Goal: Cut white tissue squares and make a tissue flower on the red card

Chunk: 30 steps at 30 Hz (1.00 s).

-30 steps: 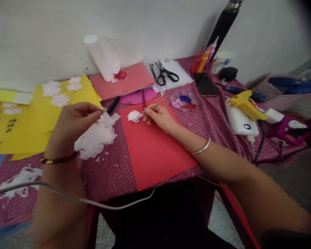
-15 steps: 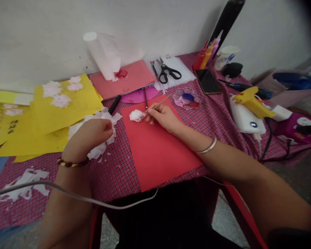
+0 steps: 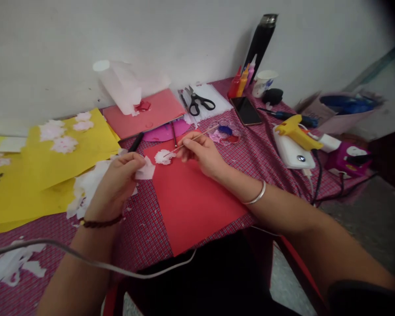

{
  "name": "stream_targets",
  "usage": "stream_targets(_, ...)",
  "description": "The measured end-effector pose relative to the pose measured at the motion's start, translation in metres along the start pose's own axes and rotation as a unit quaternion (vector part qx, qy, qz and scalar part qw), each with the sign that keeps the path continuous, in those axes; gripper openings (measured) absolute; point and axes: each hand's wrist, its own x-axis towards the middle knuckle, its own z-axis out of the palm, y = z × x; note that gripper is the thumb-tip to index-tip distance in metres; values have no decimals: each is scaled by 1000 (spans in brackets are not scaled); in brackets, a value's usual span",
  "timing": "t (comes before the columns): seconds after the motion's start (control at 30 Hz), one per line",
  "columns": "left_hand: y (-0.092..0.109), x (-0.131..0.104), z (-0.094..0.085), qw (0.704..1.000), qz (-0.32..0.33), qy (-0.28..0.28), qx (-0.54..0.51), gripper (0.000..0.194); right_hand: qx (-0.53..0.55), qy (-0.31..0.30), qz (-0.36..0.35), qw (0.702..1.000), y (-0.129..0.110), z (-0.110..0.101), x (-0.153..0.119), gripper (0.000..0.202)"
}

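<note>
The right hand [image 3: 200, 154] pinches a thin stick [image 3: 191, 140], its tip on a white paper flower [image 3: 163, 156] at the top of the red paper [image 3: 191, 202]. The left hand [image 3: 120, 182] pinches a small white paper bit [image 3: 146, 170] at the red paper's left edge. One flower is on; more white paper [image 3: 85, 188] waits to the left.

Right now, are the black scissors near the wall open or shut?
Shut. The scissors lie flat on the white sheet, blades together in one point, handles side by side.

Both hands, left [image 3: 118, 175] and right [image 3: 200, 153], pinch closed, forearms converging.
</note>
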Motion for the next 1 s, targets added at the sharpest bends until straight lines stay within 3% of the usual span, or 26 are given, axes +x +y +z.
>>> stream_targets(0.13,-16,8,14,1000,-12,-4,-11,14,-17,-52,-8,998,-5,6,-8,18)
stream_targets(0.33,-16,4,22,995,-45,-23,-91,15,-38,-83,-31,995,9,3,-3,19)
stream_targets(0.5,-15,6,17,985,-94,-119,-81,32,-46,-94,-45,994,14,0,-1,15)
stream_targets(0.63,-14,2,13,982,-37,-172,67,27,-57,-91,-51,993,13,-2,1,19)
stream_targets(0.77,-11,-7,13,930,20,-218,296,20,-60,-83,-50,993,13,-4,4,23)
stream_targets(0.87,-10,-12,15,877,75,-177,441,22,-60,-78,-50,994,12,-5,5,24)
stream_targets(0.93,-11,-12,16,855,125,-141,483,23,-61,-77,-49,994,11,-5,6,23)
stream_targets(1.0,-15,-9,18,837,194,-146,491,20,-58,-76,-49,994,10,-5,6,21)
